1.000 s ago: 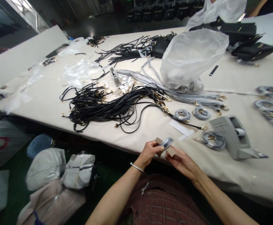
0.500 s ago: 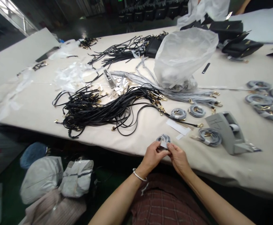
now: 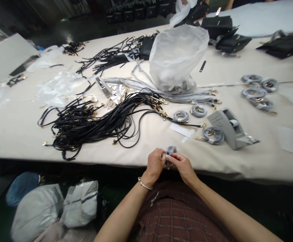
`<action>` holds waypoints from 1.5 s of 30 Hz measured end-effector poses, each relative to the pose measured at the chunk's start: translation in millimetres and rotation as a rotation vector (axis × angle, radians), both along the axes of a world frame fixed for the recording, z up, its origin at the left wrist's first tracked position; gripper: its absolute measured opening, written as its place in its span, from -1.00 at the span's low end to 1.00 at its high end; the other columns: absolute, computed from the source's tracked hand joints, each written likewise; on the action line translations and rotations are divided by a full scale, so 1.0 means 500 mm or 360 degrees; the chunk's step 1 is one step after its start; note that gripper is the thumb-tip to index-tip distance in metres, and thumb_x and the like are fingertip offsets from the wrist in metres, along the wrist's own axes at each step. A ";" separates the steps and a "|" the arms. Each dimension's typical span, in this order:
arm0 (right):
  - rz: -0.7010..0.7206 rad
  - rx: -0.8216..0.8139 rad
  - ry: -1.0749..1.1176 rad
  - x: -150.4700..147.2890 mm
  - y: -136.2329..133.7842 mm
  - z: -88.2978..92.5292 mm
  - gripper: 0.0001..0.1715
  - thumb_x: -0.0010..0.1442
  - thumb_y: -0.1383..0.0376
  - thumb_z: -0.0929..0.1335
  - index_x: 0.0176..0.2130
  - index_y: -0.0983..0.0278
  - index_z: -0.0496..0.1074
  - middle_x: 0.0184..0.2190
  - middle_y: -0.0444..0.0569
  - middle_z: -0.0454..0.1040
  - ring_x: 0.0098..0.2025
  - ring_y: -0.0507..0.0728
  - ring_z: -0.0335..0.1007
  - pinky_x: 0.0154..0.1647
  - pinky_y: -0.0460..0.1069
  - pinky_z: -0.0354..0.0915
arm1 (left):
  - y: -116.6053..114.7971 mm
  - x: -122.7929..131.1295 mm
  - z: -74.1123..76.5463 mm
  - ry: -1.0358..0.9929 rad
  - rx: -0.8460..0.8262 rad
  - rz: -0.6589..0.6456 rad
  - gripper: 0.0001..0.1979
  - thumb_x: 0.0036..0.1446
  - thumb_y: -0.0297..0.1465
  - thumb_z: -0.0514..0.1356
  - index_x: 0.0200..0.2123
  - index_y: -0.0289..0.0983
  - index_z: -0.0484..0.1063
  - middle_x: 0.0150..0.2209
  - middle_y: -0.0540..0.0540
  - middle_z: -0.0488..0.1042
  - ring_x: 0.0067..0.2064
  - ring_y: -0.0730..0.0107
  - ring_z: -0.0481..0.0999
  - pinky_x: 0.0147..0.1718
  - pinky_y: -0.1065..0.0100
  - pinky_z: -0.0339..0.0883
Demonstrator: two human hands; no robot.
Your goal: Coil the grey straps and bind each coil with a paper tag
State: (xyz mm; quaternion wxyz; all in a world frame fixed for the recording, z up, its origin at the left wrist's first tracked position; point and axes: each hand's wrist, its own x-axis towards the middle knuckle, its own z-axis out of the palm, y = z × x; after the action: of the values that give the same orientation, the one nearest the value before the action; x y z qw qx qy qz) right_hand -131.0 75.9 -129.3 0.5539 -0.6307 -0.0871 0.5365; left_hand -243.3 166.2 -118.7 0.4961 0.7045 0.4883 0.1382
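Observation:
Both hands meet at the table's front edge around a small coiled strap (image 3: pixel 171 150) in clear wrap. My left hand (image 3: pixel 156 162), with a bracelet at the wrist, grips the coil's left side. My right hand (image 3: pixel 183 165) pinches its right side, thumb and fingers pressed together. Just beyond lie white paper strips (image 3: pixel 182 130). Wrapped coils (image 3: pixel 181 116) rest past them, and another coil (image 3: pixel 213 135) sits beside a grey tape dispenser (image 3: pixel 230 129). A long pile of black straps (image 3: pixel 98 126) with gold clasps lies to the left.
A clear plastic bag (image 3: pixel 178 55) stands mid-table on wrapped straps. Black bags (image 3: pixel 233 42) lie at the back right, more coils (image 3: pixel 253 92) at the right. Wrapped bundles (image 3: pixel 81 203) sit below the table at left. Part of another person shows at the top right.
The view has swung right, so the table's things sit further left. My hands have turned the coil, which now stands more on edge, and my left fingers have closed further round it.

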 end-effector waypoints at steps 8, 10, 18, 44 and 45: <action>-0.0357 -0.0017 0.0068 -0.017 0.002 -0.032 -0.56 -0.12 0.04 0.55 -0.36 0.32 0.59 -0.48 -0.10 0.55 -0.45 0.07 0.38 -0.36 -0.01 0.34 | -0.049 -0.005 0.000 -0.0056 0.0466 -0.0216 -0.48 0.26 -0.38 0.08 0.28 -0.28 0.23 -0.19 -0.26 0.57 -0.18 0.13 0.52 -0.07 0.21 0.33; -0.0388 -0.0004 0.0082 -0.008 0.004 -0.033 -0.55 -0.13 0.03 0.55 -0.35 0.32 0.59 -0.50 -0.09 0.54 -0.47 0.08 0.38 -0.37 0.00 0.36 | -0.047 -0.008 0.018 -0.0154 0.0225 -0.0158 -0.50 0.28 -0.33 0.06 0.28 -0.23 0.22 -0.08 -0.24 0.58 -0.10 0.12 0.54 -0.05 0.21 0.32; -0.0324 0.0022 0.0010 0.008 -0.005 -0.032 -0.52 -0.14 0.03 0.56 -0.33 0.35 0.61 -0.48 -0.09 0.54 -0.45 0.08 0.37 -0.35 -0.01 0.34 | -0.014 0.010 0.040 -0.0256 -0.0187 0.0007 -0.79 0.18 -0.33 0.10 -0.36 -0.21 0.52 -0.36 -0.05 0.56 -0.25 0.27 0.51 -0.16 0.29 0.31; -0.0237 0.0065 -0.0076 0.020 -0.045 0.002 -0.53 -0.13 0.00 0.55 -0.35 0.33 0.59 -0.53 -0.15 0.45 -0.54 -0.04 0.12 -0.54 -0.09 0.07 | -0.069 0.025 0.014 -0.0669 -0.0796 0.0169 -0.77 -0.01 -0.29 0.29 -0.30 -0.27 0.39 -0.45 0.02 0.50 -0.45 0.48 0.39 -0.44 0.46 0.21; -0.0216 0.0075 -0.0113 0.018 -0.043 0.005 -0.52 -0.11 -0.01 0.54 -0.35 0.32 0.59 -0.52 -0.14 0.45 -0.54 -0.04 0.11 -0.55 -0.09 0.07 | -0.071 0.028 0.015 -0.0699 -0.0838 0.0211 -0.75 -0.02 -0.27 0.31 -0.31 -0.27 0.39 -0.48 0.04 0.48 -0.49 0.52 0.35 -0.47 0.47 0.17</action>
State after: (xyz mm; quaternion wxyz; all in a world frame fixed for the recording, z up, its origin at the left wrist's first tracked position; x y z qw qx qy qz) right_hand -122.2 54.6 -126.5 0.6004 -0.6404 -0.0762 0.4728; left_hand -229.2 131.0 -111.0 0.7440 0.4727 0.4333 0.1878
